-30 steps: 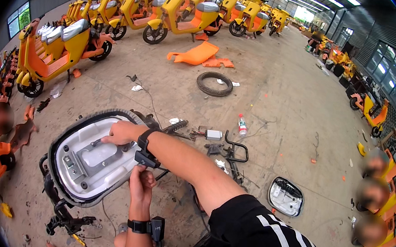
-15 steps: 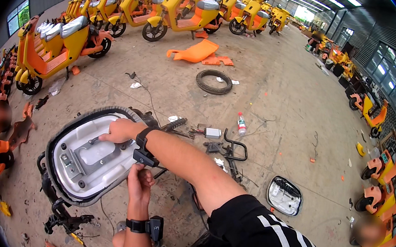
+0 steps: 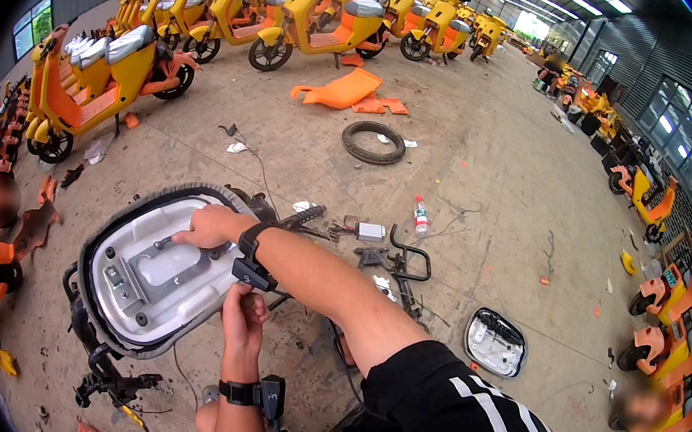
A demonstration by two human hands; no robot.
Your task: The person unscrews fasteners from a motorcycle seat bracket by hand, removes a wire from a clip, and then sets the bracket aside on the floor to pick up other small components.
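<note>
A scooter seat [image 3: 124,256] lies upside down at the left, its white underside facing up inside a dark padded rim, on a dark scooter frame [image 3: 83,314]. A U-shaped metal bracket [image 3: 178,280] is fixed in it. My right hand [image 3: 217,228] reaches over the seat, fingers closed at a small grey part [image 3: 162,243] by the bracket; whether it is loose or fixed I cannot tell. Below my right wrist, my left hand [image 3: 243,315] is at the seat's near right edge, fingers curled in. My right wrist's black device partly covers what its fingertips touch.
Beyond the seat lie a tyre [image 3: 374,142], orange panels [image 3: 339,92], a bottle [image 3: 421,216] and a silver box [image 3: 370,232] with wires. A second upturned seat [image 3: 497,342] lies right. Yellow scooters [image 3: 317,21] line the back; a person [image 3: 553,67] sits far right.
</note>
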